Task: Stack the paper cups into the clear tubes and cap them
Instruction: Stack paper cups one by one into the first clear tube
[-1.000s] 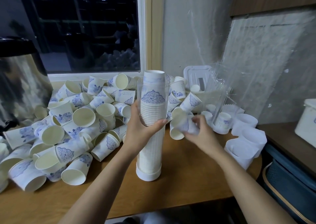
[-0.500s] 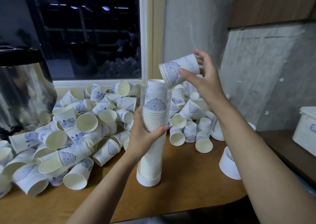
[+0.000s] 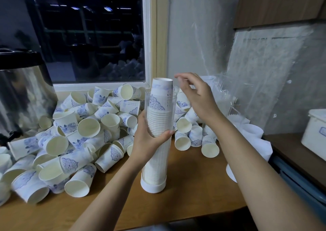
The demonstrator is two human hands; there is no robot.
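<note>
On the worktop [image 3: 194, 204] at lower centre stands the clear tube [image 3: 156, 162], the left grip [image 3: 150, 139] curled round its middle. The cup stack [image 3: 162, 89] inside pokes above its rim. Just right of that, the right grip [image 3: 197, 96] hovers wide, holding nothing. Loose cups [image 3: 88, 128] heap at frame left.
</note>
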